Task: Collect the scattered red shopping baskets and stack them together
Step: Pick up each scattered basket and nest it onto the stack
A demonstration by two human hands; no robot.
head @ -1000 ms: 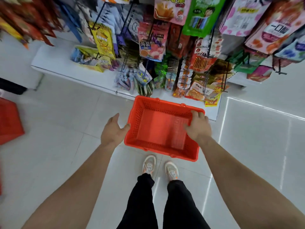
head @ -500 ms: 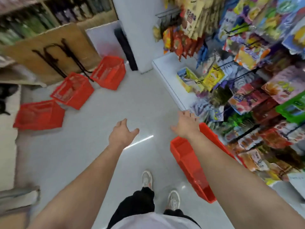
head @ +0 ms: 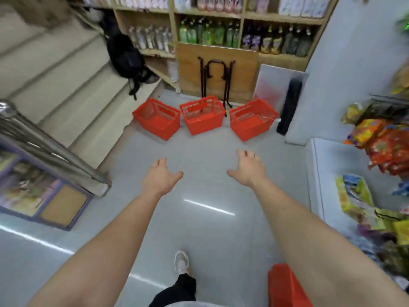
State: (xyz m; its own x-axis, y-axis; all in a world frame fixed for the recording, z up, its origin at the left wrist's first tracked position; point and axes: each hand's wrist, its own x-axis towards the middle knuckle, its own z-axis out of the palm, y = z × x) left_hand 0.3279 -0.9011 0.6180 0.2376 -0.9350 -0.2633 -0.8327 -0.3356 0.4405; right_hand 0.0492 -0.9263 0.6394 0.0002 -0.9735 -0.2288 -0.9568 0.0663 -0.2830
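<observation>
Spreading our left hand (head: 160,177) and right hand (head: 249,168), both empty, we face three red baskets (head: 202,116) ahead (folded table (head: 217,69) behind them); a fourth basket (head: 285,286) lies below our right forearm.

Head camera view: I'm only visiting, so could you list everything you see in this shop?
baskets: three, red, floor ahead, in a row
near basket: one, red, floor bottom right, by the right arm
shelves: one unit, wooden, far wall
bottles: many, green and purple among others, on the shelves
table: one, wooden with black legs, folded, leaning behind the row
stairs: one flight, beige, left
backpack: one, black, on the stairs
handrail: one, silver, left
snack packs: many, mixed colours, right
shoe: one, white, bottom centre
left hand: open, empty
right hand: open, empty
</observation>
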